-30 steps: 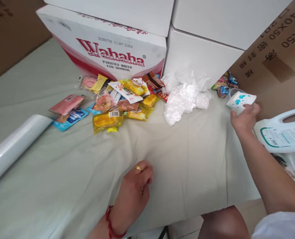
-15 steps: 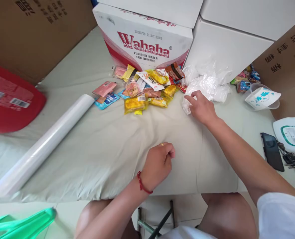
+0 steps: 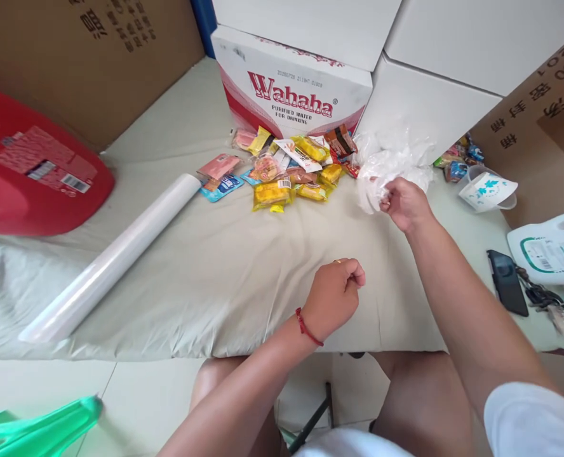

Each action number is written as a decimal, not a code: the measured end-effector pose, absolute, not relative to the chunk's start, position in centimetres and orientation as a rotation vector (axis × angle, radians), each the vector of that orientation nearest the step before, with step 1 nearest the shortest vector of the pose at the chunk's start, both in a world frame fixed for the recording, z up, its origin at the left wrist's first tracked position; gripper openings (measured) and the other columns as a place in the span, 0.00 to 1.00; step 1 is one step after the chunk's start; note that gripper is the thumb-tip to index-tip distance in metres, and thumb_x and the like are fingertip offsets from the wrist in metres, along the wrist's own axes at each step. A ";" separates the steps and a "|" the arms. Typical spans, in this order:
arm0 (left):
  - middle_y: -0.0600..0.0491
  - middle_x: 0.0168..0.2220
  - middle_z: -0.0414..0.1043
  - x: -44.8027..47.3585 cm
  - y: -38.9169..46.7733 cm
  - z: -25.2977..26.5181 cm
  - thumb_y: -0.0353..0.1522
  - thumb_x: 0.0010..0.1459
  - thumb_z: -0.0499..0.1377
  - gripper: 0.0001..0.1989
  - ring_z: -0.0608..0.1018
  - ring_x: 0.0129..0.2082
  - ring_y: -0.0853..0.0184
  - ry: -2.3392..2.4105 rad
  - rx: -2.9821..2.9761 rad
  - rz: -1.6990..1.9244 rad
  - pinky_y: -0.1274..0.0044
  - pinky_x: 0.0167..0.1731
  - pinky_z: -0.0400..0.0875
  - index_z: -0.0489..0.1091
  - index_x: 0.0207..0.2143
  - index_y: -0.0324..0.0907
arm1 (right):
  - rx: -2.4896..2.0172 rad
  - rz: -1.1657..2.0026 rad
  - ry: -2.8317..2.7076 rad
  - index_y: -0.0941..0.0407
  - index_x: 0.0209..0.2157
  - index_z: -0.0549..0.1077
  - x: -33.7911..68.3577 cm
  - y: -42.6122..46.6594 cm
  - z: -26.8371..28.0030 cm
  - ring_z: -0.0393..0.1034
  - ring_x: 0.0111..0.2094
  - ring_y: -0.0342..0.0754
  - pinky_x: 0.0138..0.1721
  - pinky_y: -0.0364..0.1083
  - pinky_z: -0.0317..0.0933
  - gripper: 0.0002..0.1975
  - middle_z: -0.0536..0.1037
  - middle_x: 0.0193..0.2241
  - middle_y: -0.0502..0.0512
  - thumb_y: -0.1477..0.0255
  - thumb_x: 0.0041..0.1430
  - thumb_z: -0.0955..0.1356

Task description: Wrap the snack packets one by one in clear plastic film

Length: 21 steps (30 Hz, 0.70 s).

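Note:
My right hand (image 3: pixel 408 202) pinches the near edge of a crumpled clear plastic bag (image 3: pixel 371 190), part of a heap of thin clear bags (image 3: pixel 401 149) against the white boxes. Closed in a loose fist, my left hand (image 3: pixel 335 293) hovers over the cloth near the front edge, with nothing showing in it. A red cord circles the left wrist. Left of the bags lies a pile of small packaged snacks (image 3: pixel 301 168), among them yellow packets (image 3: pixel 272 192), a pink packet (image 3: pixel 221 166) and a blue packet (image 3: pixel 225 188).
A white Wahaha carton (image 3: pixel 296 89) stands behind the snacks. On the left are a roll of clear film (image 3: pixel 120 254) and a red jug (image 3: pixel 39 165). A cup (image 3: pixel 486 190), a phone (image 3: pixel 507 282), keys (image 3: pixel 542 295) and a white jug (image 3: pixel 551 247) sit at right.
My right hand has closed on a plastic bag and drawn its edge slightly toward me. The left hand stays in a loose fist, shifted a little rightward. The camera view has turned slightly.

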<state>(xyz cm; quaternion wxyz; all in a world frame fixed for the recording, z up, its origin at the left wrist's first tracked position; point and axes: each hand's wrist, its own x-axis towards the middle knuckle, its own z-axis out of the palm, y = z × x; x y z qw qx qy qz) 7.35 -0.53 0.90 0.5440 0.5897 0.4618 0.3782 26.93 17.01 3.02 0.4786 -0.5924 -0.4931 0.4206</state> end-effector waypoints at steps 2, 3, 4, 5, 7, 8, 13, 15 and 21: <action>0.54 0.30 0.70 7.7 -0.1 0.9 0.21 0.54 0.51 0.10 0.71 0.32 0.68 1.131 1.259 0.937 0.76 0.34 0.66 0.67 0.28 0.42 | -1.349 1.027 -1.108 0.51 0.25 0.58 26.9 14.0 3.2 0.56 0.20 0.41 0.22 0.43 0.53 0.13 0.63 0.20 0.43 0.66 0.46 0.69; 0.53 0.34 0.71 7.9 0.1 0.9 0.24 0.57 0.53 0.07 0.72 0.35 0.68 1.151 1.156 0.966 0.76 0.34 0.68 0.68 0.31 0.42 | -1.276 1.061 -1.009 0.51 0.25 0.58 26.7 12.5 3.1 0.57 0.20 0.41 0.21 0.43 0.53 0.13 0.63 0.20 0.44 0.66 0.44 0.69; 0.50 0.40 0.71 8.1 0.5 0.8 0.27 0.58 0.57 0.04 0.73 0.39 0.67 1.167 1.036 0.996 0.76 0.35 0.70 0.69 0.36 0.42 | -1.228 1.120 -0.940 0.51 0.24 0.59 26.5 11.0 2.8 0.61 0.21 0.43 0.22 0.44 0.56 0.13 0.65 0.20 0.45 0.67 0.44 0.70; 0.46 0.47 0.70 8.3 0.8 0.7 0.32 0.58 0.61 0.10 0.74 0.43 0.64 1.173 0.909 1.022 0.76 0.35 0.72 0.69 0.43 0.43 | -1.194 1.171 -0.873 0.51 0.24 0.61 26.3 9.6 2.3 0.66 0.24 0.45 0.24 0.45 0.60 0.12 0.68 0.21 0.46 0.67 0.43 0.70; 0.38 0.60 0.60 8.6 1.3 0.5 0.39 0.51 0.71 0.35 0.73 0.52 0.57 1.156 0.692 1.053 0.73 0.35 0.76 0.62 0.58 0.45 | -1.159 1.277 -0.782 0.51 0.25 0.65 25.5 7.3 1.2 0.73 0.31 0.50 0.29 0.48 0.67 0.11 0.74 0.25 0.50 0.66 0.43 0.71; 0.36 0.64 0.56 8.7 1.5 0.4 0.41 0.47 0.74 0.46 0.72 0.55 0.54 1.136 0.625 1.054 0.72 0.35 0.78 0.57 0.64 0.47 | -1.154 1.320 -0.757 0.51 0.25 0.66 25.1 6.3 0.7 0.74 0.33 0.51 0.31 0.49 0.68 0.11 0.75 0.27 0.51 0.65 0.44 0.72; 0.38 0.62 0.63 8.6 2.0 -0.3 0.41 0.45 0.76 0.48 0.75 0.53 0.57 1.062 0.630 1.023 0.73 0.39 0.77 0.59 0.66 0.47 | -1.241 1.453 -0.739 0.53 0.26 0.70 23.1 3.7 -1.0 0.64 0.22 0.43 0.22 0.43 0.59 0.14 0.70 0.20 0.46 0.64 0.46 0.77; 0.44 0.49 0.74 8.4 2.3 -0.5 0.41 0.48 0.74 0.32 0.77 0.44 0.64 1.036 0.703 1.050 0.77 0.37 0.75 0.72 0.53 0.41 | -1.280 1.467 -0.801 0.54 0.26 0.70 23.0 3.3 -0.9 0.59 0.20 0.40 0.21 0.41 0.54 0.15 0.67 0.18 0.44 0.64 0.47 0.79; 0.59 0.27 0.72 8.1 3.7 -0.6 0.38 0.49 0.73 0.16 0.73 0.27 0.74 1.029 0.531 1.151 0.82 0.29 0.70 0.70 0.30 0.40 | -1.275 1.517 -0.760 0.54 0.24 0.67 24.4 3.4 -0.3 0.57 0.21 0.37 0.21 0.40 0.52 0.20 0.66 0.20 0.43 0.62 0.46 0.79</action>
